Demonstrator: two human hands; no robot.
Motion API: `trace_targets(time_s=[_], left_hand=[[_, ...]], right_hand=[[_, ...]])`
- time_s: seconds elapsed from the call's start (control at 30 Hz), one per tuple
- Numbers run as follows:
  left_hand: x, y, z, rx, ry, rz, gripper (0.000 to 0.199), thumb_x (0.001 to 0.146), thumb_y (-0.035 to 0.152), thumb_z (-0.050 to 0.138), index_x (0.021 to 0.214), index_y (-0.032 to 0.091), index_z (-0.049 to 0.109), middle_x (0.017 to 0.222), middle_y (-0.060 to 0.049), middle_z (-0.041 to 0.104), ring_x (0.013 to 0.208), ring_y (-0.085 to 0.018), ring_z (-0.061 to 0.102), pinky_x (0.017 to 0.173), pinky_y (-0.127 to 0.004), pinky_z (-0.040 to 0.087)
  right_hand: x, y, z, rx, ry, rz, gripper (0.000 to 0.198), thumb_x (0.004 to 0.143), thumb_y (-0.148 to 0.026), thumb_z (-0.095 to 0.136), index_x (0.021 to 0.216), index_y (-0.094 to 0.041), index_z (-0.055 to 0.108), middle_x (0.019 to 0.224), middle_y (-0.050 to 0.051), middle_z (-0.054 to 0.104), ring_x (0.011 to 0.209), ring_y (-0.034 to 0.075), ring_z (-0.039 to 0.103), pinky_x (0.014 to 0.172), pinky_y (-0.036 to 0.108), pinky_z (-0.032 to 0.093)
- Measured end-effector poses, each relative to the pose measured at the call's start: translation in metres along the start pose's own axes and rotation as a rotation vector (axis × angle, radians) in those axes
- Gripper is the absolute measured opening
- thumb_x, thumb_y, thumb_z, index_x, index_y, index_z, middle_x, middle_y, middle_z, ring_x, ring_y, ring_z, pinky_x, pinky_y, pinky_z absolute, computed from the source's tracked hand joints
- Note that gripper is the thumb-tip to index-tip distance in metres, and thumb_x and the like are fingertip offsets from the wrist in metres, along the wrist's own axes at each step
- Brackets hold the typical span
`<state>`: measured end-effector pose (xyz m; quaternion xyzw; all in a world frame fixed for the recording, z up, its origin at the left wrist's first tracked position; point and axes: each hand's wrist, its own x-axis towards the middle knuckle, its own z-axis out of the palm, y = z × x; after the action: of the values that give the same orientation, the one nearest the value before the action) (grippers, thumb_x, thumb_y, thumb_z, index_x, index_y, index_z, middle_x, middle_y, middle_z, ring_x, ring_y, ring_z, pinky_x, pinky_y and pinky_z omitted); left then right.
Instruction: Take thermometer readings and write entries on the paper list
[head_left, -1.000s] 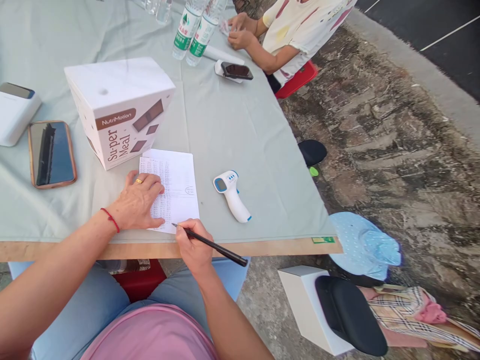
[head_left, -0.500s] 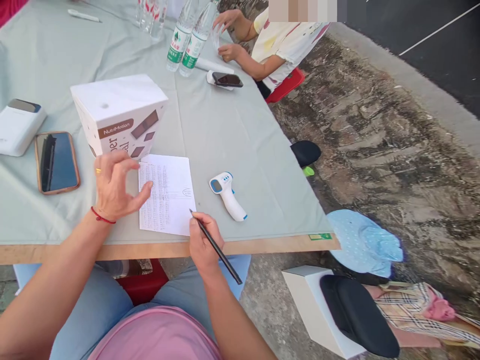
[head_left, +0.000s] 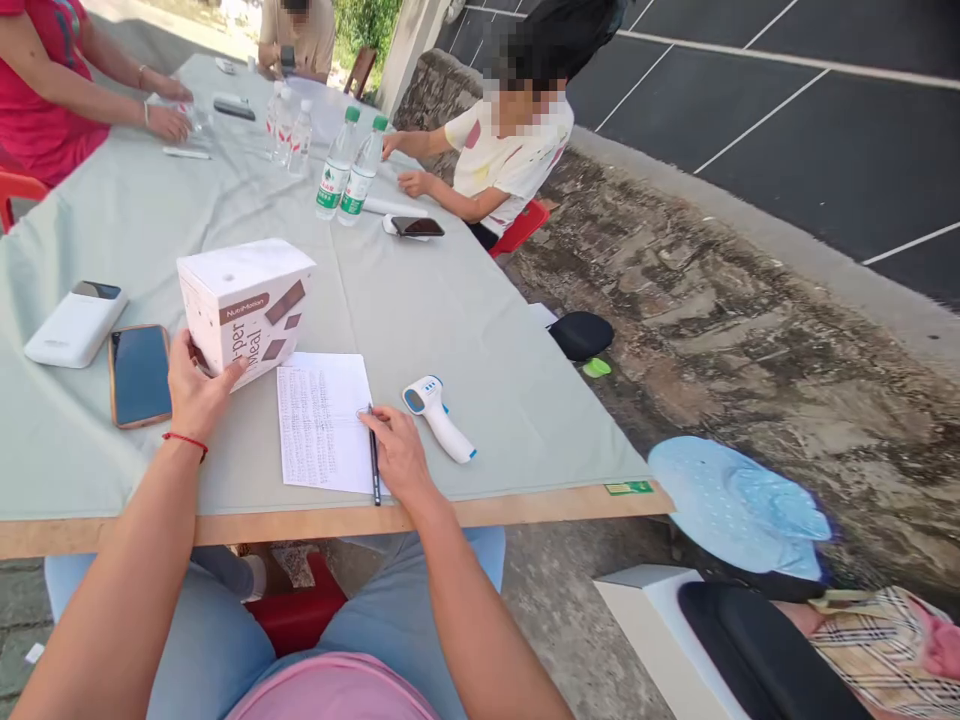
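NutriMotion carton (head_left: 266, 325) is standing towards the wearer's side of the cloth-covered table (head_left: 495, 390); whether its base is touching the cloth, cannot tell. A person in a white patterned top (head_left: 480, 165) is sitting at the right edge, and a person in red (head_left: 45, 95) is reaching in at far left. Two green-capped bottles (head_left: 328, 190) are standing beyond the carton, smaller bottles (head_left: 283, 130) clustering behind them. A white power bank (head_left: 79, 328) is lying to the left, a brown-edged phone (head_left: 140, 375) just beside the left hand (head_left: 196, 385). A white thermometer (head_left: 444, 422) is lying just right of the right hand (head_left: 403, 455). Carton's printed face is pointing towards the wearer and somewhat right; its longer top edges are running left to right, slanting away at the right end. Left hand is clamping its near lower-left corner, thumb covering some lettering, other fingers partly hidden. A written sheet (head_left: 311, 430) is lying flat in front, long axis running near to far. Right fingertips are closing together on a black pen (head_left: 375, 470) at the sheet's right side, its tail pointing towards the wearer.
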<state>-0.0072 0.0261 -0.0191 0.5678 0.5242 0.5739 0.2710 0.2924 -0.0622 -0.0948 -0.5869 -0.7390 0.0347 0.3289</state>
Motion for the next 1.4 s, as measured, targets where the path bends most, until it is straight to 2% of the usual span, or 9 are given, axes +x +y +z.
trace_targets(time_s=[0.1, 0.27, 0.4, 0.5, 0.6, 0.77, 0.93, 1.13, 1.4], left_hand=[[-0.005, 0.01, 0.0, -0.18, 0.01, -0.087, 0.065, 0.064, 0.045, 0.081, 0.117, 0.02, 0.053, 0.115, -0.009, 0.063, 0.105, -0.026, 0.062, 0.09, -0.041, 0.052], [-0.014, 0.016, 0.009, -0.42, -0.284, -0.239, 0.064, 0.066, 0.053, 0.077, 0.113, 0.017, 0.054, 0.111, -0.011, 0.067, 0.1, -0.028, 0.065, 0.083, -0.041, 0.054], [-0.019, 0.018, 0.013, -0.357, -0.443, -0.318, 0.066, 0.062, 0.051, 0.081, 0.11, 0.017, 0.05, 0.111, -0.011, 0.066, 0.103, -0.031, 0.064, 0.083, -0.044, 0.053], [-0.02, 0.021, 0.013, -0.284, -0.501, -0.309, 0.069, 0.059, 0.05, 0.082, 0.109, 0.017, 0.048, 0.112, -0.011, 0.065, 0.107, -0.033, 0.062, 0.088, -0.047, 0.051], [-0.02, 0.022, 0.012, -0.245, -0.553, -0.267, 0.071, 0.061, 0.048, 0.082, 0.116, 0.018, 0.047, 0.119, -0.013, 0.062, 0.113, -0.035, 0.059, 0.091, -0.049, 0.05], [-0.023, 0.017, 0.011, -0.233, -0.624, -0.18, 0.078, 0.063, 0.047, 0.081, 0.127, 0.02, 0.044, 0.13, -0.013, 0.057, 0.12, -0.036, 0.054, 0.096, -0.05, 0.047], [-0.024, 0.018, 0.011, -0.203, -0.646, -0.163, 0.077, 0.068, 0.047, 0.078, 0.13, 0.018, 0.043, 0.128, -0.014, 0.058, 0.118, -0.035, 0.055, 0.094, -0.05, 0.048], [-0.024, 0.017, 0.011, -0.222, -0.667, -0.159, 0.07, 0.07, 0.047, 0.077, 0.126, 0.018, 0.045, 0.123, -0.014, 0.06, 0.112, -0.033, 0.058, 0.09, -0.047, 0.049], [-0.025, 0.017, 0.012, -0.209, -0.665, -0.142, 0.071, 0.07, 0.048, 0.077, 0.126, 0.019, 0.045, 0.123, -0.012, 0.06, 0.113, -0.033, 0.057, 0.089, -0.045, 0.049]], right_hand=[[0.0, 0.001, 0.006, -0.005, 0.013, -0.006, 0.042, 0.088, -0.009, 0.038, 0.111, -0.023, 0.07, 0.117, 0.011, 0.059, 0.103, 0.024, 0.054, 0.088, 0.042, 0.048], [0.001, -0.005, 0.0, 0.005, 0.137, -0.048, 0.045, 0.088, -0.007, 0.034, 0.115, -0.023, 0.066, 0.115, 0.011, 0.06, 0.104, 0.023, 0.056, 0.089, 0.041, 0.048], [0.004, 0.006, -0.023, -0.178, 0.391, 0.26, 0.035, 0.088, -0.024, 0.048, 0.12, -0.019, 0.06, 0.12, 0.017, 0.058, 0.112, 0.031, 0.054, 0.093, 0.049, 0.042], [0.011, 0.024, -0.042, -0.266, 0.18, 0.56, 0.043, 0.078, -0.037, 0.063, 0.115, -0.015, 0.061, 0.108, 0.02, 0.062, 0.103, 0.035, 0.057, 0.086, 0.048, 0.043], [0.018, 0.029, -0.054, -0.124, -0.017, 0.694, 0.03, 0.073, -0.035, 0.065, 0.096, -0.017, 0.065, 0.085, 0.012, 0.065, 0.081, 0.028, 0.06, 0.071, 0.038, 0.044], [0.013, -0.033, -0.066, 0.458, 0.298, 0.609, 0.028, 0.069, -0.037, 0.064, 0.09, -0.018, 0.062, 0.074, 0.002, 0.063, 0.064, 0.017, 0.053, 0.059, 0.029, 0.042], [0.013, -0.113, -0.058, 1.021, 0.043, 0.479, 0.018, 0.075, -0.034, 0.06, 0.081, -0.018, 0.062, 0.063, 0.0, 0.056, 0.055, 0.014, 0.049, 0.053, 0.028, 0.042], [0.03, -0.131, -0.033, 1.048, 0.036, 0.526, 0.016, 0.079, -0.034, 0.058, 0.081, -0.018, 0.061, 0.056, -0.004, 0.048, 0.053, 0.012, 0.045, 0.053, 0.026, 0.041], [0.031, -0.136, -0.03, 0.909, 0.107, 0.533, 0.02, 0.079, -0.035, 0.056, 0.086, -0.019, 0.064, 0.054, -0.004, 0.051, 0.052, 0.013, 0.047, 0.051, 0.026, 0.042]])
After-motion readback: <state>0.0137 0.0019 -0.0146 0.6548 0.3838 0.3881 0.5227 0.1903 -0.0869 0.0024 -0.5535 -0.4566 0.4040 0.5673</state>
